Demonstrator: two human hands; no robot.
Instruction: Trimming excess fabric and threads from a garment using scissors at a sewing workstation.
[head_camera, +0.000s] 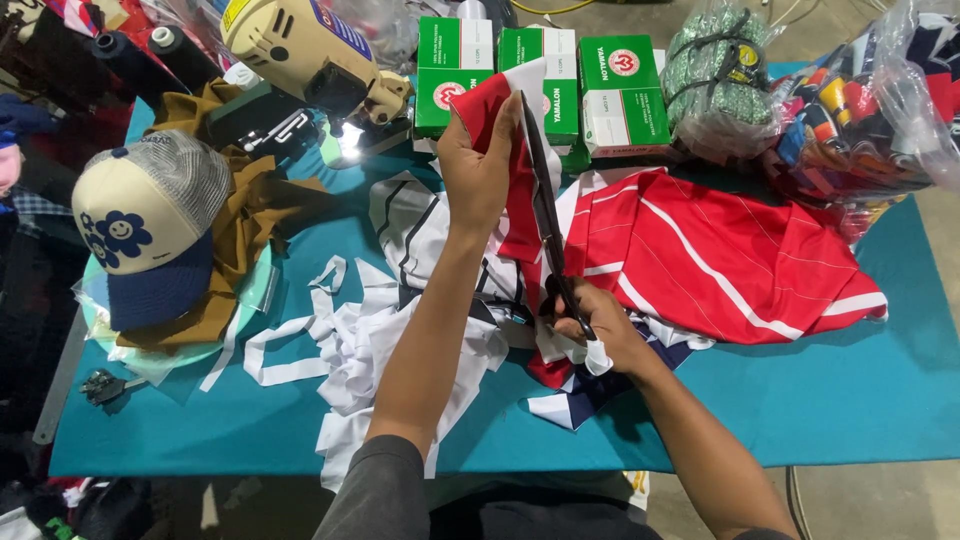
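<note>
My left hand (477, 165) is raised over the table and pinches the top of a red and white fabric piece (520, 215), holding it up taut. Black scissors (546, 215) run along the fabric with their long blades pointing away from me. My right hand (590, 325) grips the scissor handles low down, with a white scrap against its fingers. More red fabric with white stripes (720, 250) lies spread to the right.
White fabric scraps (340, 340) litter the teal table (850, 400). A cream and navy cap (145, 230) sits on brown cloth at the left. A cream electric cutting machine (300, 55), green and white boxes (620, 95) and bagged fabrics (870, 100) line the back.
</note>
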